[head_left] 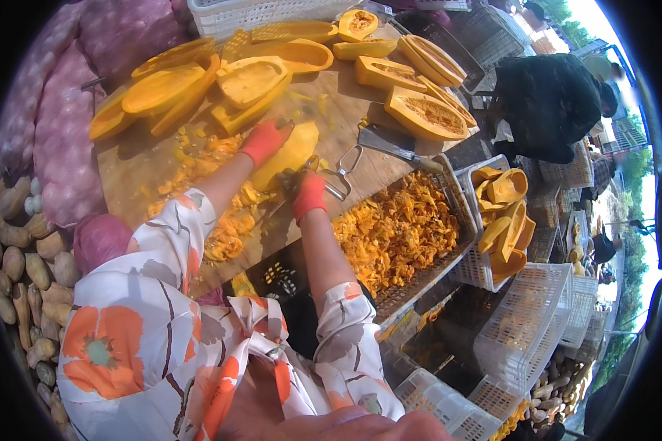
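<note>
Both my hands wear orange gloves with dark fingers. My left hand (267,142) is closed over the upper left edge of a yellow-orange pumpkin piece (296,147), pressing it against the wooden board (353,209). My right hand (309,192) is closed at the piece's lower right edge, around a metal tool that looks like a peeler, mostly covered by the fingers. Right beside that hand lies a metal Y-shaped peeler (349,159). Farther right is a broad-bladed cleaver (387,140). Orange peelings and pulp (224,239) lie under and beside my left forearm.
Halved pumpkins (251,79) line the board's far side, some with seeds (426,112). A crate of pulp (401,231) adjoins the right edge; beyond it stands a white crate of pumpkin pieces (504,213). Pink net sacks (70,132) and whole squashes (37,272) are left. A person (548,103) bends over at far right.
</note>
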Action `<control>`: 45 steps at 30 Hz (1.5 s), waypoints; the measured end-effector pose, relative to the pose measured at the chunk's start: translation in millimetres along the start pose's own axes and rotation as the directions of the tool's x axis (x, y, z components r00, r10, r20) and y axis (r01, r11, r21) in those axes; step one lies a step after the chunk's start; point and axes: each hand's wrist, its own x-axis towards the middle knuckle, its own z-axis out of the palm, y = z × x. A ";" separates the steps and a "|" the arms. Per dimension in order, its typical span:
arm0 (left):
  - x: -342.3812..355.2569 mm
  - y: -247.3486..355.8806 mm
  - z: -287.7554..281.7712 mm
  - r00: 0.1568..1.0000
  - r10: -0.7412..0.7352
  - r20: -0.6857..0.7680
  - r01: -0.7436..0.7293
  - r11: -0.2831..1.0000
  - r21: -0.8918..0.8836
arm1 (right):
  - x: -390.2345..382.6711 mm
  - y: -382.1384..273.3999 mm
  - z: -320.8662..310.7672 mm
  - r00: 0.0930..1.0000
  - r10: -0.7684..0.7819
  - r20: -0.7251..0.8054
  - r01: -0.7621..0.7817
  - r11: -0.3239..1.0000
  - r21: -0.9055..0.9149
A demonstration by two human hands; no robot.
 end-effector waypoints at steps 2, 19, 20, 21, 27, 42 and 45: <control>-3.9 -2.9 -0.2 0.998 -0.030 0.064 0.035 0.996 -0.082 | -16.0 -4.2 22.6 0.998 -0.021 0.055 0.015 0.995 0.102; -58.2 -5.3 22.8 0.982 0.180 -0.063 -0.151 0.934 0.325 | -62.2 -0.4 -42.0 0.948 -0.317 0.036 0.131 0.283 -0.950; -62.8 -4.8 22.2 0.987 0.153 -0.051 -0.127 0.933 0.338 | -64.9 5.2 -48.7 0.936 -0.341 0.089 0.171 0.219 -0.961; -64.9 -4.1 22.2 0.990 0.134 -0.036 -0.114 0.932 0.345 | -76.0 4.4 -52.5 0.934 -0.344 0.100 0.180 0.208 -0.961; -87.4 3.9 15.5 0.992 0.119 0.052 -0.130 0.922 0.365 | -98.5 21.5 -60.3 0.918 -0.396 -0.023 0.100 0.288 -0.952; -119.0 -6.7 4.3 0.970 0.093 0.226 -0.087 0.996 -0.033 | -51.2 37.1 -82.2 0.940 -0.196 -0.280 0.115 0.953 -0.280; -141.1 -31.3 1.0 0.897 0.415 0.153 -0.339 0.867 -0.366 | -51.1 29.7 -69.9 0.924 -0.348 0.158 0.338 0.937 0.089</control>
